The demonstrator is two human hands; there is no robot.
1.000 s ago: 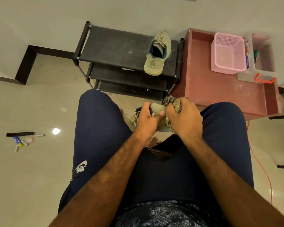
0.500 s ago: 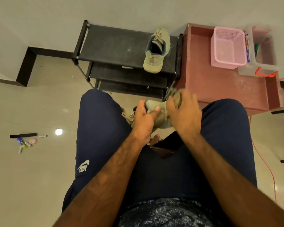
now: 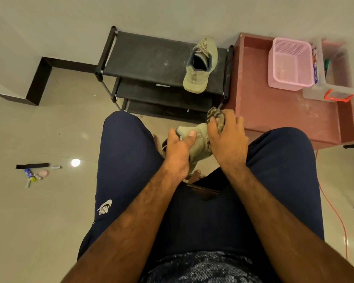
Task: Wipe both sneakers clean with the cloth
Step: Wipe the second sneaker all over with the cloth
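A sneaker (image 3: 199, 145) sits between the person's thighs, held up off the floor. The left hand (image 3: 178, 153) grips it from the left side, with the thumb pressed across its upper. The right hand (image 3: 229, 142) is curled round a striped cloth (image 3: 215, 117) and holds it against the far end of the shoe. The two hands are close together, one on either side of it. The other sneaker (image 3: 200, 67) stands on the top shelf of a black shoe rack (image 3: 147, 58), near its right end. On the reddish table (image 3: 274, 113), a pink basket (image 3: 290, 66) stands just beside a clear box (image 3: 335, 82) whose contents are too blurred to tell. The trousers (image 3: 127, 160) carry a white Nike logo (image 3: 105, 207).
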